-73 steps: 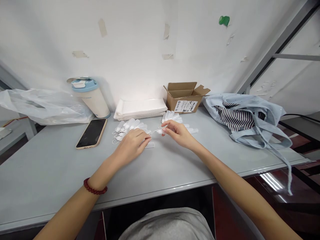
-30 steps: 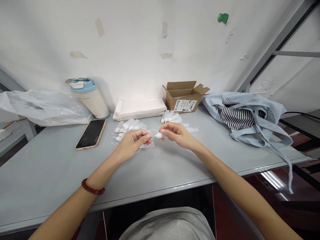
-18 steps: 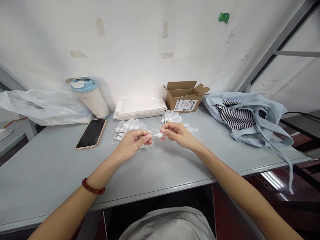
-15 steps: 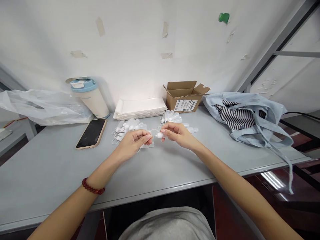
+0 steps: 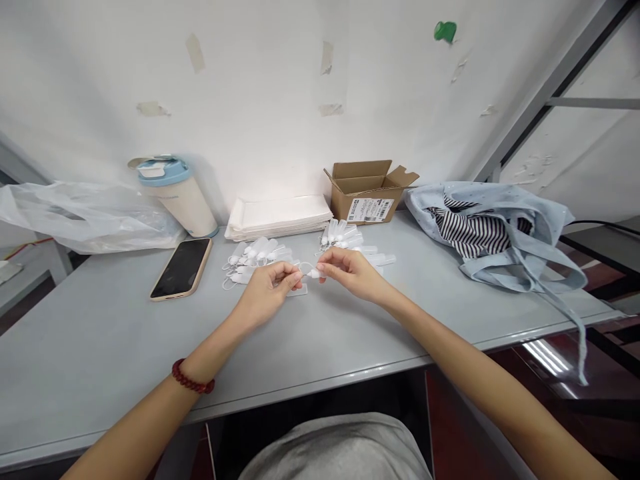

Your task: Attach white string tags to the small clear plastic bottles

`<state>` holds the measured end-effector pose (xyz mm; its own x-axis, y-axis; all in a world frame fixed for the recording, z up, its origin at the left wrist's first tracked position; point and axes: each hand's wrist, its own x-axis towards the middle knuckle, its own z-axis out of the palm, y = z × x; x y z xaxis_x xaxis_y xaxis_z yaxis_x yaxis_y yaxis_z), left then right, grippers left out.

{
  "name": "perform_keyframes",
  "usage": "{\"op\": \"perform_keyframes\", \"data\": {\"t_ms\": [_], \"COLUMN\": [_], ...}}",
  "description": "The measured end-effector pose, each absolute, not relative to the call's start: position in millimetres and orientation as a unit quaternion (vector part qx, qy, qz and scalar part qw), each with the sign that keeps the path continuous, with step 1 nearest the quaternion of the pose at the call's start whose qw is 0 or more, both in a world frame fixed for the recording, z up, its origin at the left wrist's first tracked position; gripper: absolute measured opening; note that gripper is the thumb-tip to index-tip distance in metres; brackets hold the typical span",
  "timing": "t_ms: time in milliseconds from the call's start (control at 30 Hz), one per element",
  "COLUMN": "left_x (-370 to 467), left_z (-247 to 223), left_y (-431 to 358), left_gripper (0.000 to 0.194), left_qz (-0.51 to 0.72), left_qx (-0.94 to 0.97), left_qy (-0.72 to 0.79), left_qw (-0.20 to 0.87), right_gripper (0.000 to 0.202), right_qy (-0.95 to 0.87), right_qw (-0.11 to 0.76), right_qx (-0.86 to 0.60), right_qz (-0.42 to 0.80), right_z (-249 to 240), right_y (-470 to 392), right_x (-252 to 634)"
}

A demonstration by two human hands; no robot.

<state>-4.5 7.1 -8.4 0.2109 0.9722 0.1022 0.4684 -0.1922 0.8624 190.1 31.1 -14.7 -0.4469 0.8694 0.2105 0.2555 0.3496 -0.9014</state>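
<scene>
Both hands meet above the middle of the grey table (image 5: 330, 347). My right hand (image 5: 353, 272) is closed around a small plastic dropper bottle (image 5: 314, 273), its white conical tip pointing left and its body mostly hidden by the fingers. A thin white loop (image 5: 306, 265) arcs from the bottle to my left hand (image 5: 273, 287), whose thumb and forefinger pinch its end; whatever else they hold is too small to make out. Similar bottles with loops lie in a left pile (image 5: 260, 250) behind my left hand. Another pile (image 5: 343, 232) lies behind my right hand.
A phone (image 5: 181, 268) and a blue-lidded tumbler (image 5: 180, 197) stand left, beside a plastic bag (image 5: 95, 217). White trays (image 5: 280, 217) are stacked by the wall. An open cardboard box (image 5: 367, 193) and a blue cloth bag (image 5: 500, 227) sit right.
My hands have come a little closer together, and the bottle tip is nearer my left fingertips. The view has shifted slightly. The piles look the same.
</scene>
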Motion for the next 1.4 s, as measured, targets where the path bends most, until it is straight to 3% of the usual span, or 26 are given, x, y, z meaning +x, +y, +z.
{"op": "perform_keyframes", "data": {"t_ms": [733, 1000, 1400], "left_x": [-1, -11, -5], "left_z": [-20, -17, -17], "left_y": [4, 13, 6], "left_gripper": [0.022, 0.031, 0.025], "left_qz": [0.363, 0.398, 0.38], "left_qx": [0.704, 0.624, 0.694], "left_qy": [0.524, 0.472, 0.501], "left_qw": [0.313, 0.479, 0.35], "right_gripper": [0.021, 0.025, 0.022], "right_qy": [-0.724, -0.71, -0.722], "right_qw": [0.366, 0.379, 0.365], "right_qx": [-0.384, -0.377, -0.381], "right_qz": [0.441, 0.458, 0.448], "right_z": [-22, -18, -20], "right_y": [29, 31, 28], "right_x": [185, 189, 185]}}
